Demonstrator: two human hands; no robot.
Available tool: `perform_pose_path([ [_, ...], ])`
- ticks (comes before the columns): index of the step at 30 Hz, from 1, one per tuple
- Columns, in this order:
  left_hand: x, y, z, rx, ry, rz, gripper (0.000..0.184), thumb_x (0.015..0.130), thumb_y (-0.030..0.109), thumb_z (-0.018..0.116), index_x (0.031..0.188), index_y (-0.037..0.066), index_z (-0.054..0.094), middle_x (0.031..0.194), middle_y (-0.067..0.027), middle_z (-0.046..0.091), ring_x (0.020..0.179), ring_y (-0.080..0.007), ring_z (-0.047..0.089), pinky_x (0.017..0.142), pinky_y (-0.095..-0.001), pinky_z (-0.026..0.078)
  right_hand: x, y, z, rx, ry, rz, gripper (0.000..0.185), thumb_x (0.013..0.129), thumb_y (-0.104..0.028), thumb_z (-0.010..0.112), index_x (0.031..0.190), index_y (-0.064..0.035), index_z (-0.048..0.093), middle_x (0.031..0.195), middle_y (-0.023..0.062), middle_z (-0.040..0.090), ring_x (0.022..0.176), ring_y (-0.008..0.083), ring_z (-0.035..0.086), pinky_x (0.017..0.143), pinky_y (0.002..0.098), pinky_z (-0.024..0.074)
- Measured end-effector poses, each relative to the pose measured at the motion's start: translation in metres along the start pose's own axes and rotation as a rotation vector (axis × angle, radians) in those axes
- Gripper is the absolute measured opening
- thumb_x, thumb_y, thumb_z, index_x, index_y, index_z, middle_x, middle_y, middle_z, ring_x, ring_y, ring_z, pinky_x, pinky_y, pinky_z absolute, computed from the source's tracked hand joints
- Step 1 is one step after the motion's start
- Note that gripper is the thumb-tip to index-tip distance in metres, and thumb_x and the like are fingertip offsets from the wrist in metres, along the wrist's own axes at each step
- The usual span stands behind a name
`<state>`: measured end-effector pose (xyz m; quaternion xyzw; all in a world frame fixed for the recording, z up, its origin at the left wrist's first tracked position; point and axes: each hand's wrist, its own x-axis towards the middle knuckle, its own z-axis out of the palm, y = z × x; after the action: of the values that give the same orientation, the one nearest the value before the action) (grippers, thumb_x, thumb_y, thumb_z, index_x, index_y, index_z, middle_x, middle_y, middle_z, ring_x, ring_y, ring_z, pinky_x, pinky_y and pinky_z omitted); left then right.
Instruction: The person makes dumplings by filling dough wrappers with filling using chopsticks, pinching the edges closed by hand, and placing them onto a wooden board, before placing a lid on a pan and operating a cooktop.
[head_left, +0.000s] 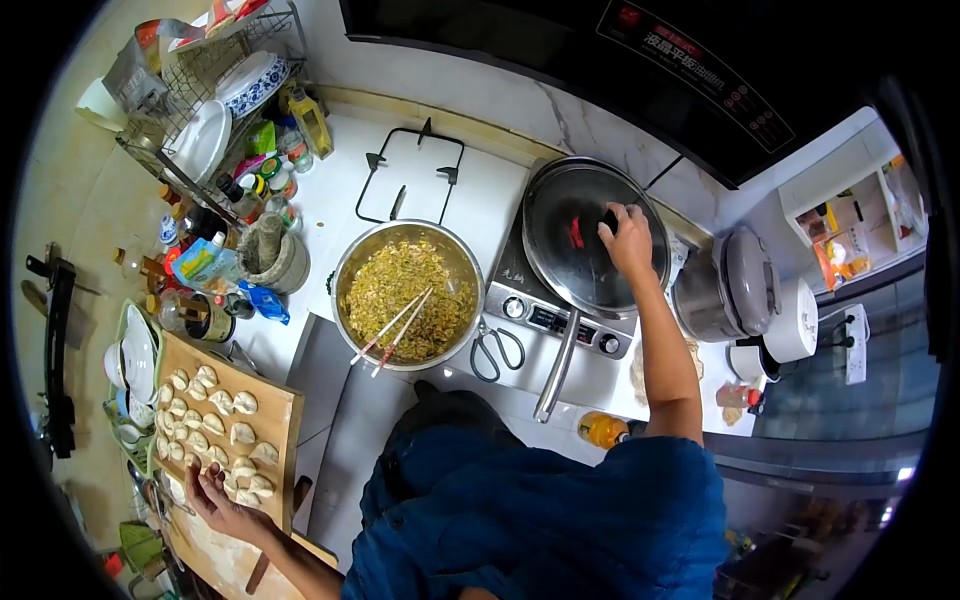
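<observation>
My right hand (630, 242) has its fingers closed on the dark knob of a glass lid (560, 235). The lid covers a frying pan with a long metal handle (560, 370), which rests on an induction cooker (507, 270). At the lower left, my left hand (225, 510) is over the near end of a wooden board (280, 415), fingers apart and apparently holding nothing. Rows of white dumplings (213, 424) lie on that board beside its fingertips. Between the two hands, a steel bowl (345, 335) holds chopped filling (405, 290), with chopsticks (400, 330) laid in it.
Black-handled scissors (497, 352) lie between bowl and cooker. A gas burner grate (415, 165) is behind the bowl. Bottles, jars and a stone mortar (275, 262) crowd the left counter. An electric cooker (740, 285) stands right; a bottle of yellow oil (602, 430) is near my right elbow.
</observation>
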<state>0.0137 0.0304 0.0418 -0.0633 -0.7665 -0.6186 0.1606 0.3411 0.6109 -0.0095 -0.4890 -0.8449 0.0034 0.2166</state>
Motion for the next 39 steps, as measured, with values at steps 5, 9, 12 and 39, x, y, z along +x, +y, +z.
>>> perform_pose_path([
  [5, -0.023, 0.011, -0.002, 0.017, -0.021, 0.001, 0.03, 0.096, 0.017, 0.048, 0.118, -0.003, 0.053, 0.112, -0.0112, 0.059, 0.088, -0.0176, 0.057, 0.079, -0.0296, 0.046, 0.0, 0.018, 0.01, 0.015, 0.078, -0.05, 0.04, 0.074, -0.021, 0.069, 0.112, -0.0097, 0.06, 0.109, 0.0215, 0.055, 0.101, 0.0387, 0.054, 0.087, 0.0441, 0.0453],
  [9, -0.051, 0.01, -0.006, -0.008, -0.057, -0.018, 0.03, 0.096, 0.017, 0.048, 0.119, -0.002, 0.053, 0.111, -0.0109, 0.059, 0.088, -0.0172, 0.057, 0.078, -0.0291, 0.045, 0.003, 0.021, 0.026, 0.02, 0.145, -0.085, 0.042, 0.074, -0.022, 0.07, 0.114, -0.0112, 0.059, 0.111, 0.0205, 0.054, 0.102, 0.0387, 0.053, 0.088, 0.0437, 0.0457],
  [12, -0.078, 0.012, -0.011, -0.055, -0.113, -0.04, 0.03, 0.096, 0.018, 0.049, 0.118, -0.001, 0.054, 0.112, -0.0098, 0.059, 0.087, -0.0165, 0.057, 0.078, -0.0287, 0.046, 0.003, 0.021, 0.025, -0.027, 0.087, -0.063, 0.044, 0.076, -0.025, 0.068, 0.117, -0.0134, 0.058, 0.11, 0.0184, 0.053, 0.102, 0.0366, 0.054, 0.085, 0.0432, 0.0481],
  [39, -0.359, 0.078, 0.062, -0.099, -0.339, -0.047, 0.025, 0.089, 0.008, 0.058, 0.112, -0.002, 0.059, 0.096, -0.0178, 0.067, 0.077, -0.0235, 0.064, 0.065, -0.0315, 0.052, -0.255, 0.506, -0.341, -0.738, 0.73, 0.401, 0.04, 0.08, -0.007, 0.049, 0.119, -0.0009, 0.055, 0.124, 0.0152, 0.054, 0.099, 0.0306, 0.054, 0.081, 0.0422, 0.0448],
])
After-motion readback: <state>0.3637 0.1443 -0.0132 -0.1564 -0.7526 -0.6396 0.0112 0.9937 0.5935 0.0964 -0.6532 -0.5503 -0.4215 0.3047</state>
